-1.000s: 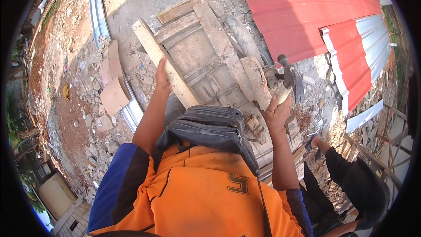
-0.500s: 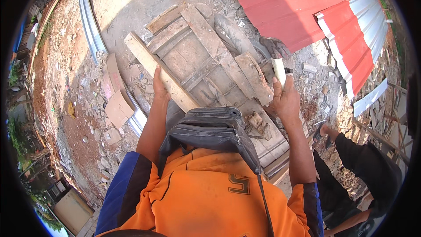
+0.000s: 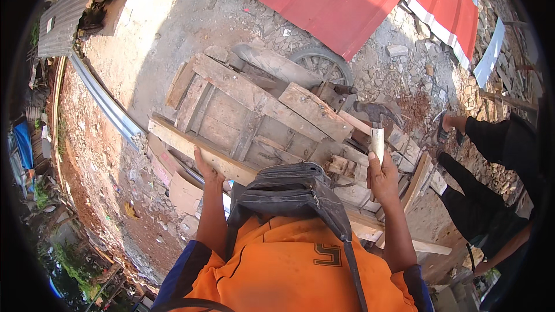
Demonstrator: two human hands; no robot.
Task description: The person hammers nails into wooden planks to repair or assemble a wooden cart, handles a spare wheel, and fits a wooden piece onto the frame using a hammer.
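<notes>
In my right hand is a claw hammer, its pale handle upright and its dark head at the top. My left hand grips the near edge of a light wooden plank, with some fingers hidden beneath it. That plank lies along the near left side of a large wooden frame made of worn boards. A short thick board rests on the frame's far right side, left of the hammer. The black waist bag at my front hides part of the frame.
Red metal roofing sheets lie beyond the frame, near a wheel. On the right stands another person in black trousers. A long metal channel and cardboard lie on the left, over rubble.
The view has swung to the right. The hammer has turned so that its head now shows clearly above my right hand. My left hand stays at the plank.
</notes>
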